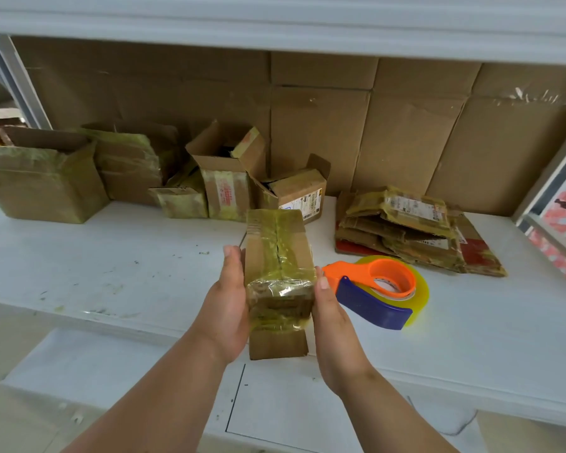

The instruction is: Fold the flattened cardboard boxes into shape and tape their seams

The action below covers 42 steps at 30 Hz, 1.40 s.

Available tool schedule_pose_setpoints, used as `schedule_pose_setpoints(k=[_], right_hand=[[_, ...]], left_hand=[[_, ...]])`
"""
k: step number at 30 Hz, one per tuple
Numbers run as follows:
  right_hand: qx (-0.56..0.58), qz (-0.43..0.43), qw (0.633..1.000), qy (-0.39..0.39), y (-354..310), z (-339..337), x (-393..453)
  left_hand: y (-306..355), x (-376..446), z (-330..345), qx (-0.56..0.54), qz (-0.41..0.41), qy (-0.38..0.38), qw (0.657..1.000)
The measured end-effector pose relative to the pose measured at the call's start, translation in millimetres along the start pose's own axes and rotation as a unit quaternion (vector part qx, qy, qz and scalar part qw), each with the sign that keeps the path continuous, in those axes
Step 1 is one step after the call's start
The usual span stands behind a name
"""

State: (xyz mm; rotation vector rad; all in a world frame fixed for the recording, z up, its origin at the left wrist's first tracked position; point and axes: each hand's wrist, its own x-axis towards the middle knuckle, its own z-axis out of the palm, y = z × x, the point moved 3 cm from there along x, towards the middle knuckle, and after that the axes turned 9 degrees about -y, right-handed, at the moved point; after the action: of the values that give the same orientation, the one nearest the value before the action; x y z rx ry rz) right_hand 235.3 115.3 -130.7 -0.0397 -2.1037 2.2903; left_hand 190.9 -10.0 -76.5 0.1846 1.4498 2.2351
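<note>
Behind the tape dispenser (378, 291), along the back of the white shelf (111, 256), stands a row of folded boxes: a large open box (40, 181) far off to its left, a heavily taped one (128, 161) beside that, a tall box with its top flaps up (226, 171) holding something dark that I cannot make out, and a small labelled box (294, 194) tipped open just behind the dispenser's left. Just behind the dispenser, to its right, lies a stack of flattened boxes (412, 230), worn, tape-streaked, with shipping labels showing. The shelf top is scuffed and flecked with bits of tape; plain cardboard sheets (373, 125) line the wall behind, and another white shelf (275, 21) runs overhead. The dispenser itself lies flat, orange handle through a yellowish clear roll, blue guard toward me. Immediately left of it, the small taped box (276, 276) is lifted just above the shelf's front edge between two hands. The left hand (227, 308) presses its open palm and straight fingers to one long side; the right hand (330, 317) lies along the other, thumb at the top corner. The box is brown, long and narrow, its top seam closed under glossy yellowed tape that wraps over the near end, with a loose flap hanging below.
</note>
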Motion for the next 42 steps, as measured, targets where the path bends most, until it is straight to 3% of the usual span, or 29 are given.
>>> schedule_pose_setpoints(k=[3, 5, 8, 13, 17, 22, 27, 32, 34, 38, 42], right_hand=[[-0.02, -0.004, 1.0, -0.008, 0.1, -8.2, 0.8], [-0.037, -0.022, 0.999, 0.001, -5.8, -18.4, -0.1], [-0.077, -0.05, 0.995, 0.026, -15.8, -31.9, -2.6], [-0.15, -0.054, 0.987, 0.034, -15.4, -32.7, 1.7], [-0.188, -0.057, 0.98, 0.043, -13.8, -31.2, 1.5], [-0.316, -0.076, 0.943, 0.07, -15.6, -30.9, 0.6], [-0.444, -0.132, 0.882, 0.089, -18.7, -26.0, -0.1], [-0.436, -0.134, 0.88, 0.133, -15.2, -24.3, 3.4], [-0.398, -0.106, 0.901, 0.132, -13.3, -26.7, 2.2], [-0.268, -0.129, 0.954, 0.026, -25.9, -28.5, -4.7], [-0.294, -0.128, 0.945, 0.064, -28.1, -31.7, 0.6]], left_hand=[[2.4, -1.1, -5.1, -0.042, 0.001, 0.005, 0.999], [5.9, -2.6, -19.8, -0.037, 0.037, 0.055, 0.997], [13.4, -6.6, -46.6, 0.091, 0.084, 0.141, 0.982], [10.4, -11.7, -45.3, 0.231, 0.077, 0.046, 0.969], [10.9, -12.7, -43.8, 0.293, 0.085, 0.02, 0.952], [12.0, -11.2, -44.2, 0.376, 0.104, 0.038, 0.92], [10.3, -8.7, -41.4, 0.475, 0.167, 0.079, 0.86], [6.0, -1.7, -39.0, 0.517, 0.19, 0.091, 0.83], [4.8, -1.0, -37.6, 0.523, 0.185, 0.09, 0.827], [8.9, -1.2, -42.9, 0.509, 0.141, 0.039, 0.848], [19.8, -5.0, -40.5, 0.432, 0.082, -0.039, 0.897]])
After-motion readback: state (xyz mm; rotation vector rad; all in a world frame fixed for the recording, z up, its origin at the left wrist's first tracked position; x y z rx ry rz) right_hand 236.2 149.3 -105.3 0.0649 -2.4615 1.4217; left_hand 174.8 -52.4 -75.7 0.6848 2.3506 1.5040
